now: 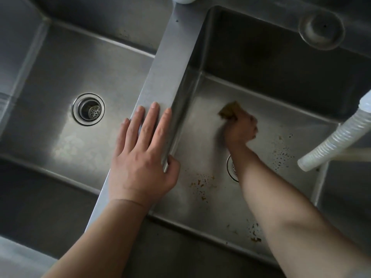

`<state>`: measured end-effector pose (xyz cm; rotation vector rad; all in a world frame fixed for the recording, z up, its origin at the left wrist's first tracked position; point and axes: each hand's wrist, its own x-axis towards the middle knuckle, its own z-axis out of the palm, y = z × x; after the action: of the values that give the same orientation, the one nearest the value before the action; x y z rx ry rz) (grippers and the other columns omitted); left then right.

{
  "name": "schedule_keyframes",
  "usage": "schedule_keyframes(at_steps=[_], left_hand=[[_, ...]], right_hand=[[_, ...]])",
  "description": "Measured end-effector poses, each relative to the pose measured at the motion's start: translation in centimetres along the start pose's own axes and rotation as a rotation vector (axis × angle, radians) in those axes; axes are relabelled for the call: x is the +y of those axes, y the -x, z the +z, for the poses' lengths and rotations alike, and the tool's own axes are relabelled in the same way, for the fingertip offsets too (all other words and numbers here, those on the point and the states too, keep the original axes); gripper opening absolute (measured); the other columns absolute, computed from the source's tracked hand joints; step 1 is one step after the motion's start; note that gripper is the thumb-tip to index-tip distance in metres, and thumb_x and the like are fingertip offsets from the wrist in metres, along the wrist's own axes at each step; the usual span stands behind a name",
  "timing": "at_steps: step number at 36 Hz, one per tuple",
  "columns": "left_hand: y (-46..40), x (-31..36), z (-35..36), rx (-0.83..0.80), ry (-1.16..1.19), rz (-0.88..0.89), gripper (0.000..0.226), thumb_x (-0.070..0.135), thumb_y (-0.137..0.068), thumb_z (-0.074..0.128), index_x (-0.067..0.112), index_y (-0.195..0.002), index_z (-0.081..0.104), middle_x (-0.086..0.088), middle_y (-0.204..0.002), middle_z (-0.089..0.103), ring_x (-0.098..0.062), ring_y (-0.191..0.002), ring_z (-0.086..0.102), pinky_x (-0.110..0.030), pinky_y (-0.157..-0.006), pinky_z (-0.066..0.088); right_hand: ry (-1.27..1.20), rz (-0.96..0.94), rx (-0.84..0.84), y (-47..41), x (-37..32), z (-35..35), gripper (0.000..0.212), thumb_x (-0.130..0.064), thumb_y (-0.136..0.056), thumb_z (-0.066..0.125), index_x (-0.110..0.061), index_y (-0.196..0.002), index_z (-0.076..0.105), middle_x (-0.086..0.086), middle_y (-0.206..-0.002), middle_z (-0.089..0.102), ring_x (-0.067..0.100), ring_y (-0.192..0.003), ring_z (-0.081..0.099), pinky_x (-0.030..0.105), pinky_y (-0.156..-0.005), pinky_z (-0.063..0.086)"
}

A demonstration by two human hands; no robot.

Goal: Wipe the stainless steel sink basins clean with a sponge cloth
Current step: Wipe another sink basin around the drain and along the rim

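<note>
The left hand (140,163) lies flat on the brushed stainless steel divider (172,63) between the two basins, its four fingers (152,121) straight and slightly spread along the strip while the thumb hooks over the edge into the right basin, holding nothing. The right hand (240,128), blurred, is clenched around a small brownish-yellow sponge cloth (228,111) and presses it against the floor of the right stainless steel basin (281,121), near the far left corner. Brown specks and stains (200,185) dot that floor, and its drain (231,170) is partly hidden by the forearm. The left stainless steel basin (60,81) holds a round metal drain strainer (89,109). A white ribbed hose (339,137) hangs over the right basin's right side.
</note>
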<state>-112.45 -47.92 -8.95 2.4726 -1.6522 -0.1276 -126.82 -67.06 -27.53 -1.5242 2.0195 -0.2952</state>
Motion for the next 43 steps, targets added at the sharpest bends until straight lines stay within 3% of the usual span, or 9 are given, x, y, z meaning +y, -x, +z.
schedule_keyframes(at_steps=[8, 15, 18, 24, 26, 28, 33, 38, 43], left_hand=[[0.1, -0.1, 0.0, -0.001, -0.016, -0.007, 0.089, 0.029, -0.070, 0.059, 0.017, -0.155, 0.033, -0.007, -0.161, 0.031, -0.031, -0.151, 0.024, -0.050, -0.122, 0.021], [0.1, -0.1, -0.1, -0.018, -0.011, -0.007, 0.089, 0.032, -0.071, 0.058, 0.017, -0.155, 0.032, -0.006, -0.162, 0.029, -0.031, -0.151, 0.023, -0.048, -0.122, 0.019], [0.2, -0.1, 0.0, -0.012, -0.001, -0.009, 0.089, 0.030, -0.070, 0.055, 0.017, -0.155, 0.032, -0.006, -0.162, 0.029, -0.031, -0.151, 0.023, -0.049, -0.122, 0.020], [0.4, -0.2, 0.2, -0.020, 0.008, -0.011, 0.088, 0.030, -0.073, 0.049, 0.019, -0.157, 0.027, -0.005, -0.163, 0.025, -0.030, -0.152, 0.019, -0.047, -0.124, 0.014], [0.4, -0.2, 0.2, -0.011, 0.011, -0.008, 0.087, 0.031, -0.073, 0.048, 0.020, -0.157, 0.027, -0.005, -0.163, 0.025, -0.030, -0.152, 0.018, -0.046, -0.124, 0.013], [0.4, -0.3, 0.3, -0.002, 0.018, -0.004, 0.086, 0.032, -0.074, 0.047, 0.021, -0.157, 0.027, -0.005, -0.163, 0.025, -0.030, -0.152, 0.019, -0.045, -0.124, 0.013], [0.7, -0.3, 0.1, -0.023, 0.034, -0.006, 0.084, 0.037, -0.076, 0.041, 0.022, -0.157, 0.025, -0.004, -0.165, 0.023, -0.029, -0.153, 0.015, -0.045, -0.125, 0.011], [2.2, -0.3, -1.5, -0.003, 0.122, -0.014, 0.076, 0.033, -0.082, 0.050, 0.022, -0.155, 0.032, -0.007, -0.165, 0.020, -0.032, -0.153, 0.010, -0.045, -0.125, 0.006], [10.5, 1.3, -2.4, 0.056, 0.184, -0.205, 0.071, 0.034, -0.092, 0.051, 0.029, -0.157, 0.024, -0.005, -0.167, 0.007, -0.030, -0.154, 0.002, -0.045, -0.125, 0.001]], right_hand=[[0.113, -0.328, -0.281, 1.9, -7.8, 4.8, 0.039, -0.020, -0.095, 0.050, -0.027, -0.132, 0.063, 0.013, -0.146, 0.049, 0.030, -0.139, 0.032, 0.049, -0.117, 0.015], [0.162, -0.727, -0.367, 11.1, 0.2, 4.6, 0.034, -0.018, -0.080, 0.075, -0.025, -0.113, 0.076, 0.001, -0.128, 0.068, 0.028, -0.128, 0.055, 0.042, -0.106, 0.029], [0.026, -0.945, -0.577, 15.2, 5.3, 4.1, 0.034, -0.001, -0.074, 0.077, -0.014, -0.105, 0.079, 0.010, -0.120, 0.072, 0.036, -0.119, 0.063, 0.048, -0.106, 0.037], [0.352, -1.201, -1.016, 16.9, 10.7, 1.8, 0.029, -0.015, -0.083, 0.069, -0.026, -0.109, 0.078, -0.005, -0.136, 0.063, 0.026, -0.144, 0.039, 0.046, -0.120, 0.006], [0.521, -1.277, -1.042, 16.4, 11.0, 0.6, 0.030, -0.020, -0.089, 0.063, -0.029, -0.116, 0.074, -0.009, -0.142, 0.057, 0.023, -0.148, 0.030, 0.045, -0.119, -0.002], [0.556, -1.397, -0.938, 16.1, 11.4, -0.8, 0.026, -0.018, -0.087, 0.067, -0.026, -0.110, 0.076, -0.006, -0.135, 0.064, 0.028, -0.142, 0.042, 0.057, -0.118, 0.011], [0.582, -1.249, -0.680, 15.8, 14.3, -4.6, 0.035, -0.015, -0.071, 0.078, -0.025, -0.104, 0.078, 0.005, -0.135, 0.063, 0.038, -0.134, 0.050, 0.061, -0.110, 0.031], [0.628, -0.899, -0.585, 17.2, 15.5, -5.6, 0.056, -0.032, -0.097, 0.052, -0.026, -0.151, 0.038, 0.004, -0.161, 0.031, 0.028, -0.150, 0.020, 0.049, -0.118, 0.013], [0.774, -0.913, -0.714, 18.1, 14.3, -3.5, 0.055, -0.040, -0.100, 0.047, -0.038, -0.152, 0.031, -0.003, -0.167, 0.011, 0.024, -0.154, 0.003, 0.056, -0.119, -0.001]])
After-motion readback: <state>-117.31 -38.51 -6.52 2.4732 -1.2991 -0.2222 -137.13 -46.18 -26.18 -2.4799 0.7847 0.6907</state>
